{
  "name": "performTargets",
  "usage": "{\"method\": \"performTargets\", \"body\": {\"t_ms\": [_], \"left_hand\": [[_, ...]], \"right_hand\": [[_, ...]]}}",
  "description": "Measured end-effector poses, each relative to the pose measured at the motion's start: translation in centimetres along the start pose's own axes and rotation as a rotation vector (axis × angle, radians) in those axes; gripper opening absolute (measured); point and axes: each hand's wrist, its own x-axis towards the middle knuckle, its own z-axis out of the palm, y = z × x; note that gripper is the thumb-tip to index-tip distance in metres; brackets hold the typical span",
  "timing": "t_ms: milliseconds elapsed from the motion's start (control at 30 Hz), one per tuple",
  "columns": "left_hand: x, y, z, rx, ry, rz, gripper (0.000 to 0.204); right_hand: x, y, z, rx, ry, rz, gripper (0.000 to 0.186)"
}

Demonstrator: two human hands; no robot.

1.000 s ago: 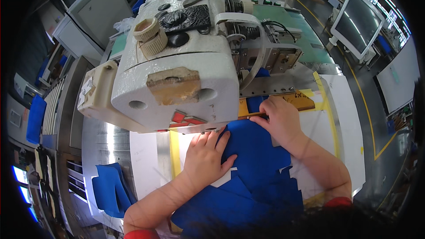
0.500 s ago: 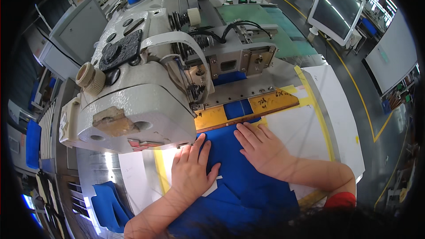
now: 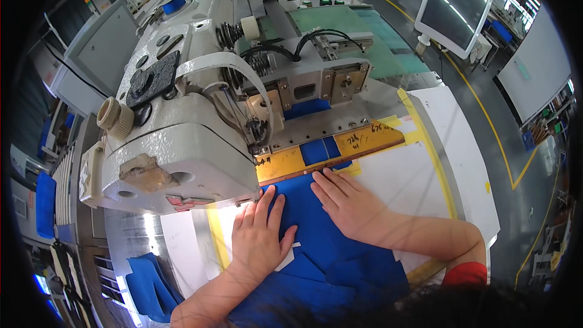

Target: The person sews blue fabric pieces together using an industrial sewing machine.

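Blue fabric [image 3: 297, 206] lies flat in front of a large pale sewing machine [image 3: 182, 164], its far end against a yellow clamp plate [image 3: 358, 141] with dark handwriting. My left hand [image 3: 258, 240] rests palm down on its left part, fingers stretched forward next to the machine head. On the right part, my right hand [image 3: 352, 209] lies flat with extended fingers, the tips close to the plate's near edge. A small blue strip [image 3: 320, 152] shows through a gap in the plate. Neither hand grips anything. The needle area is mostly hidden by the machine head.
White sheets with yellow tape [image 3: 434, 152] cover the work surface beneath the fabric. Folded blue pieces [image 3: 149, 285] lie at the lower left. A monitor [image 3: 452, 9] stands at the far right. Behind the clamp is a green plate [image 3: 340, 27].
The whole view has shifted slightly, so the machine appears a little further left. Both hands remain flat on the fabric; the right hand's fingers lie a little closer together.
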Motion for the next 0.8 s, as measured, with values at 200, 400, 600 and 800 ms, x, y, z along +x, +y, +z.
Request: {"method": "performTargets", "body": {"t_ms": [200,400,600,800], "left_hand": [[0.1,0.1,-0.5,0.020,-0.006,0.005,0.058],[0.3,0.3,-0.5,0.032,-0.012,0.010,0.058],[0.2,-0.1,-0.4,0.042,-0.030,0.009,0.060],[0.2,0.2,-0.5,0.055,-0.017,-0.013,0.061]], "right_hand": [[0.3,-0.1,-0.3,0.050,-0.001,-0.036,0.049],[0.1,0.3,1.1,0.197,0.092,-0.028,0.049],[0.0,-0.4,0.2,0.017,0.064,0.082,0.046],[0.0,-0.3,1.2,0.044,0.098,0.050,0.050]]}}
